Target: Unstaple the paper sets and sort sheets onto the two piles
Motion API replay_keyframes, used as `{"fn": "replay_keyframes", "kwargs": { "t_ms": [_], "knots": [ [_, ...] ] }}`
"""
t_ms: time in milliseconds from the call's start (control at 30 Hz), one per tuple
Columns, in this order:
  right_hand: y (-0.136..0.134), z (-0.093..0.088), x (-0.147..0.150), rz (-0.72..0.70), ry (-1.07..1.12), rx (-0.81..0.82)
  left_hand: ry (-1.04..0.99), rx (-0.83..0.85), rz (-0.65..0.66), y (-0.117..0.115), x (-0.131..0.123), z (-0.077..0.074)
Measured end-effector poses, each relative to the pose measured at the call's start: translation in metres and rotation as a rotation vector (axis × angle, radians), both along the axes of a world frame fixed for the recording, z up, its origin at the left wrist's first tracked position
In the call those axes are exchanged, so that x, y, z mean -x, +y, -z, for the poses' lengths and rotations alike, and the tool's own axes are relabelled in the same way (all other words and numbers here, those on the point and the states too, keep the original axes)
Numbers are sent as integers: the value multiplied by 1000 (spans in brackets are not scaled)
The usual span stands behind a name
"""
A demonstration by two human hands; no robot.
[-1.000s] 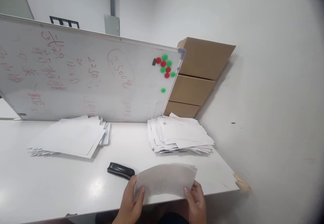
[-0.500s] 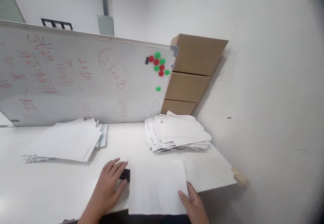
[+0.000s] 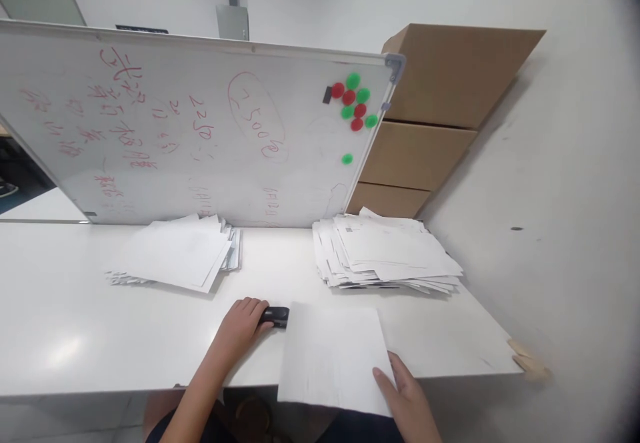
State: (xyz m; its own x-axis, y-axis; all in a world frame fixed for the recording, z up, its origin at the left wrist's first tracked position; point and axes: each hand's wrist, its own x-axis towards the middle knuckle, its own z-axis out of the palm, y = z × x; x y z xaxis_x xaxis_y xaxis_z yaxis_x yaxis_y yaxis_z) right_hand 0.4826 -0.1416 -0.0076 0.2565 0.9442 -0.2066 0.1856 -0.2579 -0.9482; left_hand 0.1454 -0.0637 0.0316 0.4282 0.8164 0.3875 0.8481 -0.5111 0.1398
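Observation:
My left hand point(image 3: 246, 323) is wrapped round a black stapler point(image 3: 276, 316) on the white table. The stapler's front end meets the left edge of a sheaf of white paper point(image 3: 334, 356); whether the paper lies between its jaws I cannot tell. At the paper's lower right edge, my right hand point(image 3: 406, 389) pinches it, thumb on top and fingers underneath. The paper's near edge reaches past the table's front edge. Faint print shows on its upper face.
Behind the paper is a messy paper stack point(image 3: 395, 249); another paper stack point(image 3: 175, 249) lies to the left. A whiteboard point(image 3: 300, 163) with red writing and round magnets stands at the table's back. Cardboard boxes point(image 3: 435, 83) lean by the wall. The table point(image 3: 50, 336) ends at the right.
My left hand has closed round the stapler, its fingers having been loosely spread over it before. The right hand keeps hold of the paper. The view has shifted, so everything appears further right.

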Motion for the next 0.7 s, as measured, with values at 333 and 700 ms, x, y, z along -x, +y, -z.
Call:
{"fn": "replay_keyframes", "kwargs": {
  "t_ms": [333,700],
  "knots": [
    [-3,-21,4,16,47,14,-14,-1,4,1,2,4],
    [10,-18,14,-37,82,-1,-38,-167,-16,-12,-40,-8]
  ]
}}
